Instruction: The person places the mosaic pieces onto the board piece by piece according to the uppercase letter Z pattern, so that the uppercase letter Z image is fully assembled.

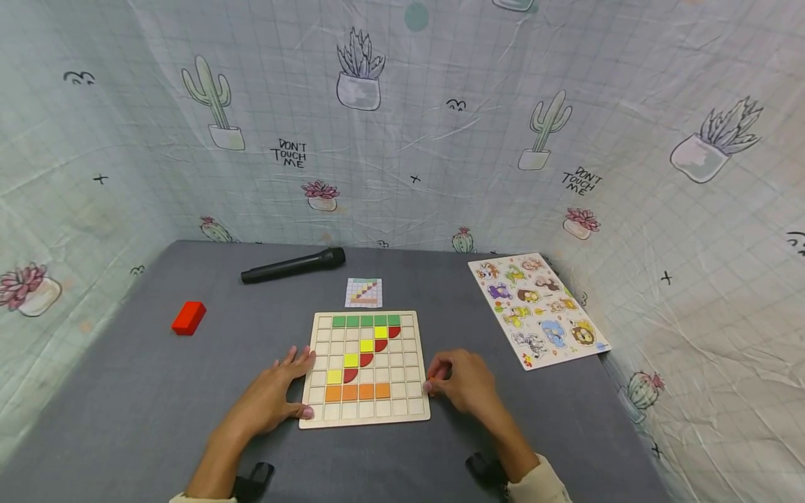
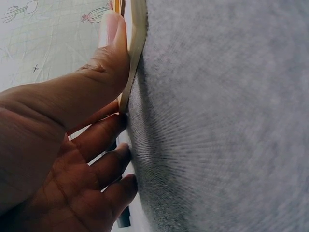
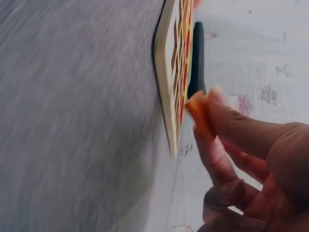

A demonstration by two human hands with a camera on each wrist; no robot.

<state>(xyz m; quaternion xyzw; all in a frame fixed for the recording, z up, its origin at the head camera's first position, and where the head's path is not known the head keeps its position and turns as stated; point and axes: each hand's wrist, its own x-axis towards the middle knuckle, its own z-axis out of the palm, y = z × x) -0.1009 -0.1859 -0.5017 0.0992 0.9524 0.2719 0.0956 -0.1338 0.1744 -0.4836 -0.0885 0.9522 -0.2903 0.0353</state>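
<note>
A wooden grid board (image 1: 405, 365) lies flat on the grey table, holding a green row, a diagonal of yellow and dark red pieces, and an orange row near its front. My left hand (image 1: 272, 391) rests along the board's left side with fingers spread; in the left wrist view the thumb (image 2: 108, 53) lies on the board's rim. Just off the right edge, my right hand (image 1: 467, 383) pinches a small orange tile (image 3: 203, 116) between thumb and fingers. Behind the board lies a small pattern card (image 1: 363, 293) showing a similar coloured design.
A red block (image 1: 189, 318) sits at the left of the table (image 1: 126, 419). At the back lies a black microphone (image 1: 293, 265). An animal picture board (image 1: 534, 311) lies at the right, near the hanging printed cloth (image 1: 415, 140) round the table.
</note>
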